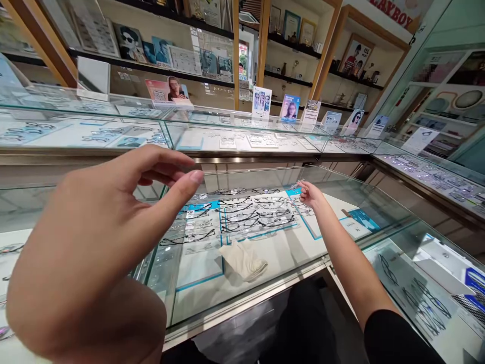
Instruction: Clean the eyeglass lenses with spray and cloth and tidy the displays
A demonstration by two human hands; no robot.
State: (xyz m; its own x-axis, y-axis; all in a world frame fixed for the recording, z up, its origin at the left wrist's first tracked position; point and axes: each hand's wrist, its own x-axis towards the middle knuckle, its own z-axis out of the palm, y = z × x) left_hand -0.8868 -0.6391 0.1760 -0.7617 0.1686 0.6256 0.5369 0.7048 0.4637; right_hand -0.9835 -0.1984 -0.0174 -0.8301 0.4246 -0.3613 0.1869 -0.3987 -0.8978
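Observation:
Close to the camera on the left, my left hand (109,212) is raised with its thumb and fingers apart, holding nothing. My right hand (311,194) reaches out over the far part of the glass display case (235,296). Its fingers are closed on a thin pair of eyeglasses (298,184), small and only partly visible. Rows of eyeglass frames (240,218), mostly dark-rimmed, lie in the case to the left of that hand. A crumpled cream cloth (244,260) rests nearer to me, below these rows.
Behind runs another glass counter (242,160) with more eyeglasses and several standing cards (291,107). Shelves (291,45) with pictures fill the back wall. At right, a glass case (413,298) holds more frames, beside a white and blue box (447,260).

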